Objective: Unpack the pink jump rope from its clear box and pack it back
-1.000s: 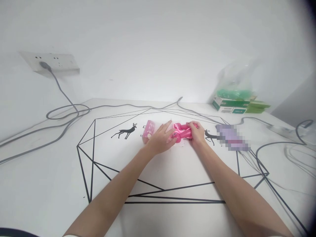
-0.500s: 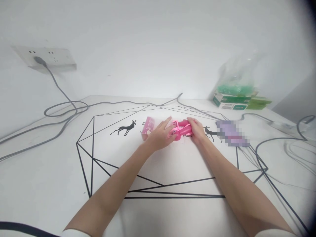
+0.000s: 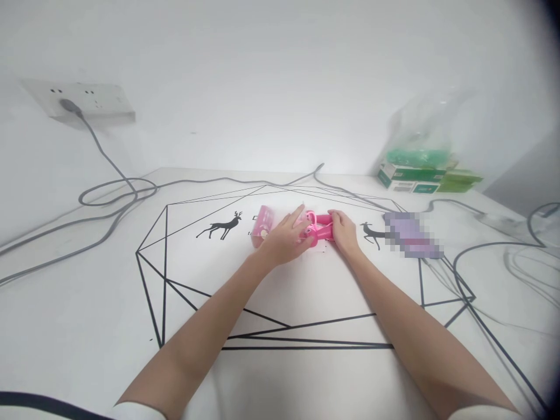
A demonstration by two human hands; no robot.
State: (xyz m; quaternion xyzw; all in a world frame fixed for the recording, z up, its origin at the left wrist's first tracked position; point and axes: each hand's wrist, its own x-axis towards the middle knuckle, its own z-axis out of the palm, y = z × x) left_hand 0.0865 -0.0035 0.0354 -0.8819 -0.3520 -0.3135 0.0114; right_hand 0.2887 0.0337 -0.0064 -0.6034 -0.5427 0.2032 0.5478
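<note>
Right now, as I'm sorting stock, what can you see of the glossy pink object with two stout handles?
The glossy pink object looks like smooth plastic, with two stout handles side by side and thin, lighter pink loops near its left end. It lies sideways, low over the white tabletop. The right hand holds the handle ends; the left hand partly covers the other end, so its full shape cannot be told.

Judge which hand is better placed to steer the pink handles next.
Right, probably: the right hand is at the right ends of the pink handles, while the left hand lies across the box and seems occupied steadying it.
</note>
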